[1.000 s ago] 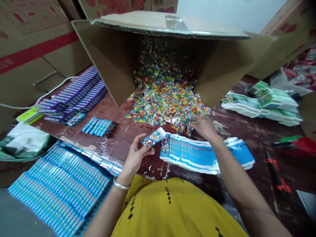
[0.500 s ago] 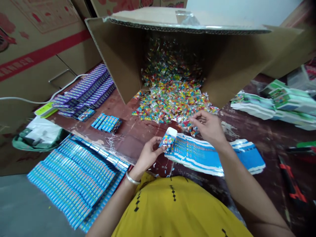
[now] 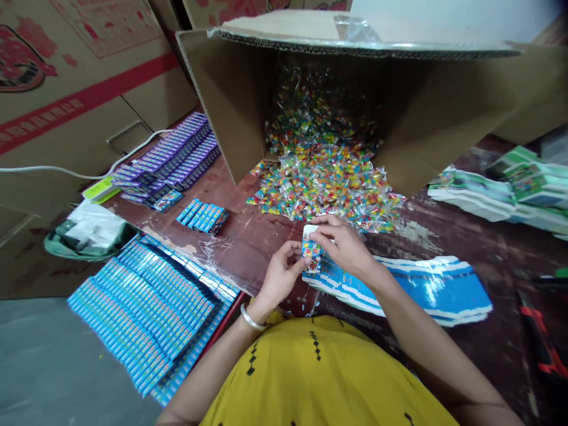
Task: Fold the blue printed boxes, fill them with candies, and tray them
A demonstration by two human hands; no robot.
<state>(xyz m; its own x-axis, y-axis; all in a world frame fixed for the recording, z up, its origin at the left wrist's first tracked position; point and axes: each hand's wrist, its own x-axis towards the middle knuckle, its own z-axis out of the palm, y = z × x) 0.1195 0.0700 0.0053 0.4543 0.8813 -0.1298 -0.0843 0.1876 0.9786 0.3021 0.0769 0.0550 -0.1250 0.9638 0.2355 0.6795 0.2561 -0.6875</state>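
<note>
My left hand (image 3: 284, 269) holds a small blue printed box (image 3: 313, 255) upright between thumb and fingers, its white flap raised. At the box's open top are the fingers of my right hand (image 3: 339, 239); whether they grip the flap or a small packet is hidden. Just beyond, clear packets of colourful candy (image 3: 328, 183) spill from a large cardboard box (image 3: 235, 106) lying on its side. Beneath my right wrist, a fanned row of flat blue cartons (image 3: 435, 284) runs to the right.
Rows of blue boxes (image 3: 142, 307) stand at the lower left, with a short row of blue boxes (image 3: 203, 216) above them. Purple boxes (image 3: 177, 154) and a green bag (image 3: 89, 234) are further left. Green-white cartons (image 3: 528, 183) and a red-black cutter (image 3: 544, 337) lie right.
My right hand has moved from the candy packets down and left to the top of the small box. The view has shifted slightly. My left hand still holds the box, now more upright.
</note>
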